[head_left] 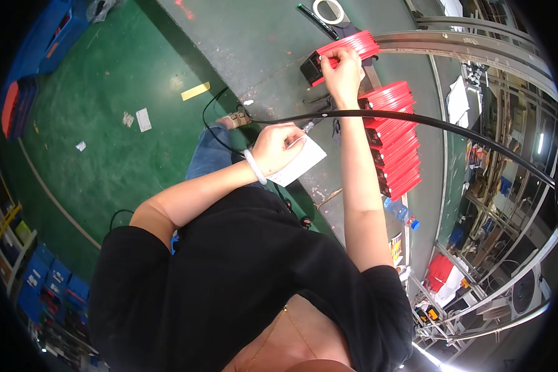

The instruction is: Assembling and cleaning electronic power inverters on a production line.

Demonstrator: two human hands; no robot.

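Note:
My left hand (pixel 278 150), a pale bangle at its wrist, is closed on a white sheet of paper (pixel 304 162) in front of my body. My right hand (pixel 344 73) reaches to a red finned metal case (pixel 361 43) with a black end face (pixel 311 69). Its thumb and fingers are drawn together against the case beside that end; anything small between them is hidden. Nearer to me, a row of similar red finned cases (pixel 398 146) lies along the bench, black ends facing left.
A black cable (pixel 440 124) crosses above my right forearm. On the grey bench (pixel 248 37) lie a roll of white tape (pixel 317 8), a dark marker (pixel 317 21) and a plastic bottle (pixel 400 212). Metal rails (pixel 471 43) run on the right. Blue bins (pixel 46 46) stand at the far left.

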